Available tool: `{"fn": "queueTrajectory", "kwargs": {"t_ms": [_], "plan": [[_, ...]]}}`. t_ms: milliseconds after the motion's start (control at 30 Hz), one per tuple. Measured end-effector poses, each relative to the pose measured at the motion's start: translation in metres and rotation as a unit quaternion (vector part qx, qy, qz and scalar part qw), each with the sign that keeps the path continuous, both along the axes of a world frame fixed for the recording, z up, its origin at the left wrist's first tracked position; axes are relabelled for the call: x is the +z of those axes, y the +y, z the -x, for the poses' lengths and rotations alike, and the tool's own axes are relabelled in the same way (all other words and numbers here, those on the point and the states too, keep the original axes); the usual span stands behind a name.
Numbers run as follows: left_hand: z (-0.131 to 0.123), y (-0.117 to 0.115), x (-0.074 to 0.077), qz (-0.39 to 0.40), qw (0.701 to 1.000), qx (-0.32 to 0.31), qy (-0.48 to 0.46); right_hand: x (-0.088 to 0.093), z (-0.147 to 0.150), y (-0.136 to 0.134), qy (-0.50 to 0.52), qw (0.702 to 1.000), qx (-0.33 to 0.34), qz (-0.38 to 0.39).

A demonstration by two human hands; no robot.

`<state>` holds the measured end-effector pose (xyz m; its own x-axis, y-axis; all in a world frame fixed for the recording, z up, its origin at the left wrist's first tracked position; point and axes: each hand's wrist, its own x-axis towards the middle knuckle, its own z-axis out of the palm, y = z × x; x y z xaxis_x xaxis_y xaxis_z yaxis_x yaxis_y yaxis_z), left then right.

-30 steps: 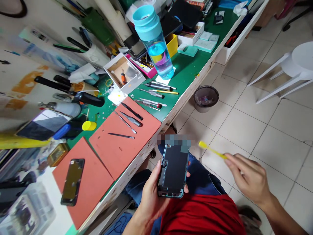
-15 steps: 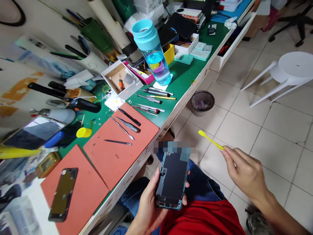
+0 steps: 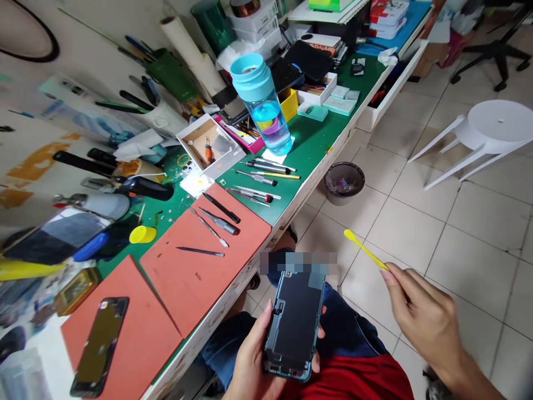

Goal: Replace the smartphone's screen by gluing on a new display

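Note:
My left hand point(image 3: 258, 350) is wrapped round an opened phone point(image 3: 296, 322), thumb along one edge and fingertips on the other. The phone's inner side, with a large black panel, faces up over my lap; its far end is hidden by a blurred patch. In my right hand point(image 3: 420, 311), a yellow plastic spatula point(image 3: 364, 248) is pinched between thumb and forefinger. Its flat, rounded end points away from me, above the floor and apart from the phone. Another phone part with a brownish panel point(image 3: 100, 347) lies on the nearer orange mat point(image 3: 145, 316).
On the farther orange mat point(image 3: 245, 266) lie several thin tools, including a black pry tool point(image 3: 200, 251). More tools, a water bottle point(image 3: 264, 111) and a white box point(image 3: 210, 147) stand on the green bench. A bin point(image 3: 344, 183) and a white stool point(image 3: 499, 122) are on the floor.
The view has tilted slightly, so most things sit a little lower. Both hands keep their hold, and the spatula stays apart from the phone.

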<state>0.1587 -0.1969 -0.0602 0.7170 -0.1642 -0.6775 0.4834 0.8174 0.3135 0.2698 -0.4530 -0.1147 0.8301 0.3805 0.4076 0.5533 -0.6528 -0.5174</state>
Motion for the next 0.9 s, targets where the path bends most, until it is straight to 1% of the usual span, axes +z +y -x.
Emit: {"fn": "queueTrajectory", "kwargs": {"t_ms": [33,67,167,267,300,333,433,467,500,600,700,800,900], "plan": [[0.0,0.0,0.0,0.002,1.0,0.004,-0.001,0.0,0.001,-0.002,0.001,1.0,-0.007,-0.014],[0.0,0.0,0.0,0.003,1.0,0.007,-0.003,0.001,0.002,-0.004,0.004,0.999,0.003,-0.033],[0.001,0.0,-0.001,0.002,1.0,0.004,-0.009,0.005,0.006,-0.006,0.005,0.996,0.055,-0.072],[0.002,0.001,-0.003,0.007,1.0,-0.011,-0.015,0.005,0.009,-0.003,0.028,0.992,0.104,-0.067],[0.003,0.001,-0.004,0.009,1.0,-0.015,-0.017,0.004,0.01,-0.002,0.031,0.993,0.105,-0.055],[0.003,0.001,-0.004,0.011,1.0,-0.018,-0.019,0.002,0.009,-0.002,0.025,0.995,0.088,-0.038],[0.004,0.001,-0.005,0.016,0.999,-0.021,-0.026,-0.003,0.007,-0.005,-0.012,1.0,-0.027,-0.001],[0.004,0.0,-0.005,0.019,0.999,-0.02,-0.029,-0.004,0.007,-0.009,-0.009,0.999,-0.047,-0.006],[0.004,0.0,-0.006,0.023,0.999,-0.018,-0.031,-0.004,0.007,-0.013,0.008,0.999,-0.046,-0.019],[0.003,-0.002,-0.008,0.036,0.998,-0.006,-0.042,-0.004,0.01,-0.027,0.07,0.996,0.008,-0.061],[0.001,-0.003,-0.012,0.053,0.997,0.0,-0.054,-0.003,0.018,-0.037,0.069,0.994,0.042,-0.066],[-0.001,-0.002,-0.014,0.063,0.996,0.005,-0.056,0.001,0.026,-0.037,0.069,0.991,0.097,-0.067],[-0.003,-0.001,-0.014,0.063,0.996,0.017,-0.058,0.008,0.03,-0.029,0.075,0.985,0.144,-0.056]]}}
